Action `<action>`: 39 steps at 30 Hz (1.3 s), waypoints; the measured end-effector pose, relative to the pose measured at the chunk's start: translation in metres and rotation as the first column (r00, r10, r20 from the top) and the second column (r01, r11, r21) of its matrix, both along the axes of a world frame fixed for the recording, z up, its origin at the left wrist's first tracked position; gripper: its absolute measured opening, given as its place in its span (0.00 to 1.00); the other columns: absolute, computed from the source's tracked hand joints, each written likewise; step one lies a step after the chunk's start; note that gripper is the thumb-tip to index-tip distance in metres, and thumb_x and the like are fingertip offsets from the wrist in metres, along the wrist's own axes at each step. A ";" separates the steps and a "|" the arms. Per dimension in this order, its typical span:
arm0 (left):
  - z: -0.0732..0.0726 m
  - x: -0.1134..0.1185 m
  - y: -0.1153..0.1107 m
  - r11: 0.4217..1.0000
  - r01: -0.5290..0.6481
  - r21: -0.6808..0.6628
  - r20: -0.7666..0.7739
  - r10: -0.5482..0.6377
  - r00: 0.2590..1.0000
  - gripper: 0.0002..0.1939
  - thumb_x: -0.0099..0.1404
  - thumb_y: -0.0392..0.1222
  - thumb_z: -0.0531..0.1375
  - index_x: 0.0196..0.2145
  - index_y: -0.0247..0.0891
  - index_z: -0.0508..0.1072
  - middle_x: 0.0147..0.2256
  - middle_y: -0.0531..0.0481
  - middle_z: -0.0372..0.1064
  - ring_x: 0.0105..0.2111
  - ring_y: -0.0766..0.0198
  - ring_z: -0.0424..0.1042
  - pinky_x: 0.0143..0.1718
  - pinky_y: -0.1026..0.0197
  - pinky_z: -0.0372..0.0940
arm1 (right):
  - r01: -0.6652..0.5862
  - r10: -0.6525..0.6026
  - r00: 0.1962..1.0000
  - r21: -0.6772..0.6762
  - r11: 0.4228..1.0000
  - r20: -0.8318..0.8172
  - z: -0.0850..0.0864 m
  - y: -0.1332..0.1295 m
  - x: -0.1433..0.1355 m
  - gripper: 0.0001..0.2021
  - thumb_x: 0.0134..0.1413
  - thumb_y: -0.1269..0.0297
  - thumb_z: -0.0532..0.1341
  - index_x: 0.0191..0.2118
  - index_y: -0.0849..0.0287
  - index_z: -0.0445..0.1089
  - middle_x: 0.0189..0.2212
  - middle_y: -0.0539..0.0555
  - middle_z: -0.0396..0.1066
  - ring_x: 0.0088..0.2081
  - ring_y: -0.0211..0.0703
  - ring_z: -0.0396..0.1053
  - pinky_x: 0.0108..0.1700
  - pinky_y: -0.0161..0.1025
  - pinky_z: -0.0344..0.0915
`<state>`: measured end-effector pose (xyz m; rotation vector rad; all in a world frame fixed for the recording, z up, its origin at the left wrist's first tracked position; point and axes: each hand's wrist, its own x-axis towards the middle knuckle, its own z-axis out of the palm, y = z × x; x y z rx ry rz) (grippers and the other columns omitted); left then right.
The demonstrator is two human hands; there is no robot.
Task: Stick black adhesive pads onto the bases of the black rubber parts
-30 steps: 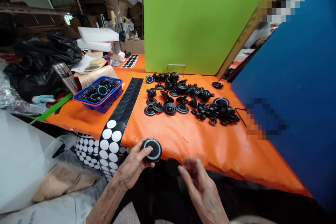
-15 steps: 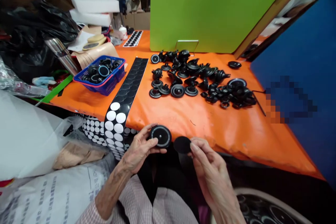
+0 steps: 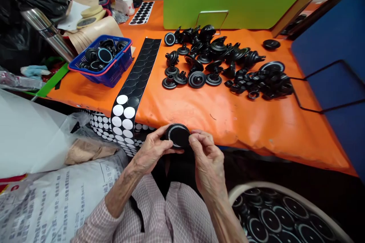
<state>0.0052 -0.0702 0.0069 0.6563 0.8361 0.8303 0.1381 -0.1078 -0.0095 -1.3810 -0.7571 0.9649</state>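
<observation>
In front of the table edge, my left hand (image 3: pixel 151 148) grips a round black knob-like part (image 3: pixel 170 131) by its rim, thumb in front and fingers behind. A grey ring shows on its face. My right hand (image 3: pixel 207 157) pinches the right edge of a thin black round sticker (image 3: pixel 181 137), which lies over the middle of that face. I cannot tell whether it is stuck down. A strip of black round stickers (image 3: pixel 142 70) hangs over the table edge to the left, with white circles on its lower part where stickers are gone.
Many black round parts (image 3: pixel 196 79) lie heaped on the orange table (image 3: pixel 188 108). A blue basket (image 3: pixel 114 76) of similar parts stands left. At lower right is a pale round tub (image 3: pixel 236 189) full of ringed discs. A green board (image 3: pixel 236 0) rises behind the heap.
My right hand has brought the black sticker leftward from beside the round part onto its face. The view has tilted down, showing more of the tub.
</observation>
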 end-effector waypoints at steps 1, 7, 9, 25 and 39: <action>0.000 0.000 0.000 1.000 0.003 0.002 -0.002 -0.003 1.000 0.20 0.56 0.32 0.65 0.48 0.36 0.75 0.49 0.43 0.72 0.44 0.53 0.73 0.44 0.50 0.72 | 0.001 -0.001 1.000 -0.003 1.000 0.008 0.000 0.000 -0.001 0.10 0.53 0.56 0.63 0.29 0.57 0.72 0.39 0.52 0.64 0.43 0.41 0.65 0.44 0.36 0.64; 0.000 0.001 0.000 1.000 0.020 0.017 -0.020 -0.020 1.000 0.22 0.56 0.33 0.64 0.50 0.37 0.75 0.49 0.43 0.72 0.46 0.52 0.72 0.45 0.50 0.71 | 0.019 -0.018 0.999 -0.030 0.999 0.035 -0.001 0.000 -0.005 0.12 0.52 0.54 0.63 0.29 0.58 0.72 0.39 0.53 0.65 0.44 0.42 0.65 0.45 0.38 0.64; 0.000 0.001 -0.001 1.000 0.019 0.014 -0.021 -0.019 1.000 0.22 0.56 0.33 0.64 0.50 0.37 0.75 0.48 0.43 0.72 0.46 0.52 0.72 0.45 0.50 0.71 | 0.025 -0.024 0.999 -0.034 0.999 0.027 -0.002 0.001 -0.006 0.12 0.52 0.54 0.63 0.29 0.59 0.72 0.39 0.53 0.65 0.43 0.42 0.65 0.45 0.38 0.64; -0.001 0.002 0.001 1.000 -0.020 -0.017 -0.022 0.020 1.000 0.23 0.54 0.33 0.65 0.49 0.35 0.75 0.46 0.42 0.74 0.45 0.50 0.74 0.47 0.46 0.70 | 0.042 -0.040 0.994 -0.026 0.999 0.099 -0.008 0.005 -0.008 0.11 0.53 0.56 0.61 0.30 0.59 0.70 0.38 0.53 0.64 0.40 0.41 0.66 0.41 0.38 0.66; -0.003 0.007 0.001 0.990 -0.138 -0.043 -0.073 0.135 0.988 0.19 0.53 0.41 0.69 0.43 0.34 0.75 0.43 0.45 0.73 0.43 0.54 0.74 0.41 0.51 0.74 | 0.066 -0.097 0.906 0.088 0.994 0.413 -0.016 0.002 -0.017 0.07 0.60 0.61 0.56 0.32 0.56 0.64 0.37 0.54 0.65 0.44 0.44 0.66 0.45 0.44 0.66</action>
